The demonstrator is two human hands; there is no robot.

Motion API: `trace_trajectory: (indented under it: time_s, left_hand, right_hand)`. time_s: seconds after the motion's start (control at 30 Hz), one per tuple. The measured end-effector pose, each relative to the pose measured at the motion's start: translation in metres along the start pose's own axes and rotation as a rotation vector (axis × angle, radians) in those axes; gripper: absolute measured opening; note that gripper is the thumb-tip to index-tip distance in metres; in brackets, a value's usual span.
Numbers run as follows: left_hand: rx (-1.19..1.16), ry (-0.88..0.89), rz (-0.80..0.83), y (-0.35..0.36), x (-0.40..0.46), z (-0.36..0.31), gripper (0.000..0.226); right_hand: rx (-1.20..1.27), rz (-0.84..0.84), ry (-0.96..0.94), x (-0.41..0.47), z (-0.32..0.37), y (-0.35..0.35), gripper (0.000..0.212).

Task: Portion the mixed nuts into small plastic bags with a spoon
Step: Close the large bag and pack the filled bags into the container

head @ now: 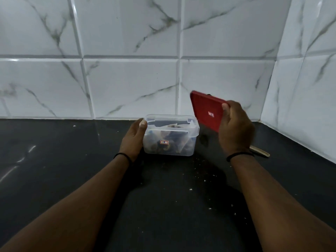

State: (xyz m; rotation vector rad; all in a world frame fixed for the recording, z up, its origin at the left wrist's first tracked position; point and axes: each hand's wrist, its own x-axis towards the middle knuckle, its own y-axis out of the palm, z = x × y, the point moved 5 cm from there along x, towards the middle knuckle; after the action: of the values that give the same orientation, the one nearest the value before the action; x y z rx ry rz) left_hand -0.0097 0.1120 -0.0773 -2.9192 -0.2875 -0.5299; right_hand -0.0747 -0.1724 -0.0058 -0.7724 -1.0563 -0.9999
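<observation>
One clear container (171, 135) (nuts inside) on the surface (72, 179); left hand (133, 138) flat against it, right hand (235, 130) grips one red lid (206, 110).

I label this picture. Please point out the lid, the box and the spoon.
lid (205, 110): head view, on its flat red face.
box (171, 142): head view, on its clear front wall.
spoon (261, 153): head view, on its wooden end.

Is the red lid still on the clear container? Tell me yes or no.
No: the right hand holds the red lid tilted in the air, beside the open clear container.
</observation>
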Motion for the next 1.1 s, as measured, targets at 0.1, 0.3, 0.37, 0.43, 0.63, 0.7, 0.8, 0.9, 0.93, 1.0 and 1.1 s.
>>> trace_trajectory:
  time_s: [0.1,0.3,0.37,0.43,0.63,0.7,0.8,0.9,0.93,1.0,1.1]
  left_hand:
    - [-0.074,0.002,0.064,0.003,-0.002,-0.004,0.032]
    - [0.137,0.089,0.012,0.002,-0.003,-0.015,0.044]
    - [0.110,0.169,-0.020,0.000,-0.004,-0.027,0.041]
    - [-0.001,0.234,-0.043,-0.002,-0.006,-0.040,0.032]
    - [-0.178,0.221,-0.189,-0.003,-0.017,-0.062,0.027]
    - [-0.317,0.107,-0.182,-0.002,-0.014,-0.059,0.024]
    - [-0.525,-0.049,-0.104,0.004,-0.015,-0.056,0.020]
    - [-0.497,-0.087,-0.064,0.005,-0.017,-0.057,0.024]
    - [-0.345,-0.033,-0.092,0.002,-0.014,-0.058,0.028]
    - [0.011,0.132,-0.178,-0.005,-0.008,-0.059,0.032]
    - [0.257,0.199,-0.190,-0.002,-0.005,-0.054,0.037]
  right_hand:
    - [0.133,0.022,-0.176,0.003,0.024,0.003,0.038]
    - [0.307,-0.093,-0.293,0.002,0.069,-0.005,0.032]
    - [0.399,-0.117,-0.086,0.002,0.066,-0.006,0.029]
    - [0.466,-0.121,0.124,-0.001,0.057,-0.003,0.027]
    - [0.810,0.216,0.631,-0.012,0.031,0.025,0.032]
    - [0.881,0.311,0.710,-0.016,0.031,0.031,0.040]
    - [0.912,0.396,0.657,-0.016,0.032,0.033,0.028]
    - [0.825,0.418,0.534,-0.015,0.032,0.033,0.044]
    - [0.786,0.398,0.526,-0.016,0.031,0.033,0.047]
    - [0.729,0.324,0.573,-0.016,0.027,0.032,0.045]
    - [0.612,0.267,0.694,-0.019,0.012,0.035,0.026]
